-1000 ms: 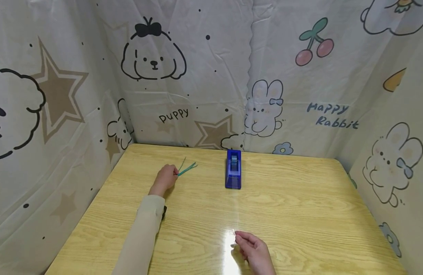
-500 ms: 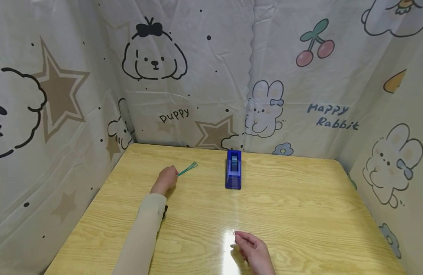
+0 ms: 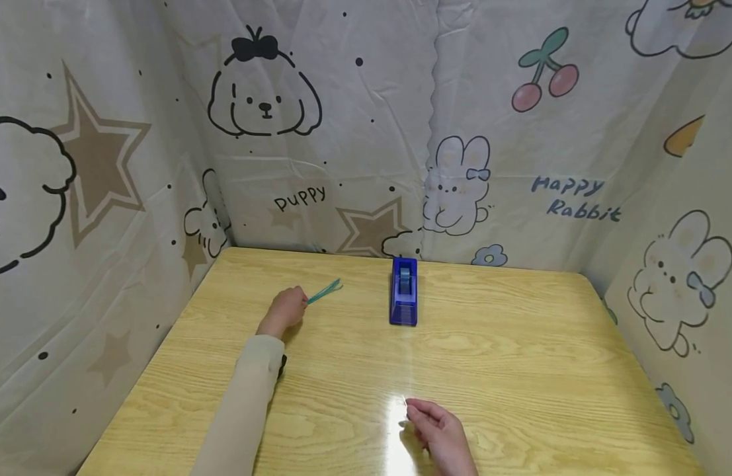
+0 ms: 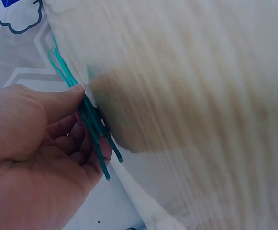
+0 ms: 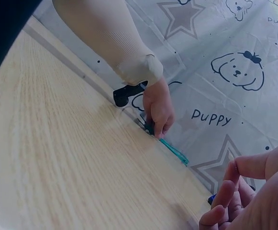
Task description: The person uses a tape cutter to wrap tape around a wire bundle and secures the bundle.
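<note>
By the left hand [image 3: 284,311], green ties [image 3: 323,293] are pinched over the desk [image 3: 508,357], jutting rightward, left of the dispenser [image 3: 404,312]; by the right hand [image 3: 440,433], well apart, a tape end [image 3: 405,401] is pinched in front of it.

Head cam looks from high on the near side, forward and down across most of the table [image 3: 520,344] to the far cloth [image 3: 383,99]. Left wrist cam's super close to the left hand [image 4: 38,139], tilted. Right wrist one's tilted too, facing far left past the right hand [image 5: 270,196]. All three catch the green strands [image 3: 324,293].
</note>
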Motion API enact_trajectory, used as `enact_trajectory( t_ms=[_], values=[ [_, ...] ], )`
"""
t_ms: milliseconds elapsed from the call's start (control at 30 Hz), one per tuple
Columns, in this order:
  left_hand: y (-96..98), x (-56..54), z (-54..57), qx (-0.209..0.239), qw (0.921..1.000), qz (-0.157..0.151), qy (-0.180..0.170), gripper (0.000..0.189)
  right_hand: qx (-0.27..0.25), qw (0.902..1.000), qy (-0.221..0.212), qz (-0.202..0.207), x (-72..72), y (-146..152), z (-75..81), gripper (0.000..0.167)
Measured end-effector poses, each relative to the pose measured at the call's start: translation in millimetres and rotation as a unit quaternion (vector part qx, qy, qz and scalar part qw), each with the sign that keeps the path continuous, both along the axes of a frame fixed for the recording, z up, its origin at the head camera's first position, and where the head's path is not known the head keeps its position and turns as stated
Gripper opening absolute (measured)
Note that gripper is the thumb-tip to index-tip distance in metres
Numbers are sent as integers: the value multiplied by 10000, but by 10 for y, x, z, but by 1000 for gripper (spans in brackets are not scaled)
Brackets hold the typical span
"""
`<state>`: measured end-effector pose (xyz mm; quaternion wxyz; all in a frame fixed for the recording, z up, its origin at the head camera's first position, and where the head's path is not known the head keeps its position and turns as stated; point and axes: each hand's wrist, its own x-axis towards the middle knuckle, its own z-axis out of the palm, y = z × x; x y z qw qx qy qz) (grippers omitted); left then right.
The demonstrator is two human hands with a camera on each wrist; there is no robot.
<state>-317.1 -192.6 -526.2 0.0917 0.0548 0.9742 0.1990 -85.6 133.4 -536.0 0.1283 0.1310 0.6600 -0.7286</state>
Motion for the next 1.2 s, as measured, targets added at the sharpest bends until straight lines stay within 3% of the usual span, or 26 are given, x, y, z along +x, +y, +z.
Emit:
enact_trajectory(
  t_ms=[300,533,867,1000,1200],
  values=[
    [-54,45,26,670,9977,77,-61,18,-45,10000,-5,-74,5,-8,3,40],
    [-86,85,27,1299,9914,94,101,15,-77,9999,-43,-83,12,-15,26,41],
    [-102,73,4,1501,9864,459,490,8,13,9999,-62,-137,3,-13,-2,39],
    [-111,92,0,1878,9793,623,426,8,15,9999,-49,-98,-2,-7,-4,40],
    [-76,127,39,2619,9633,462,359,8,-10,10000,-31,-31,8,-7,20,43]
  ],
)
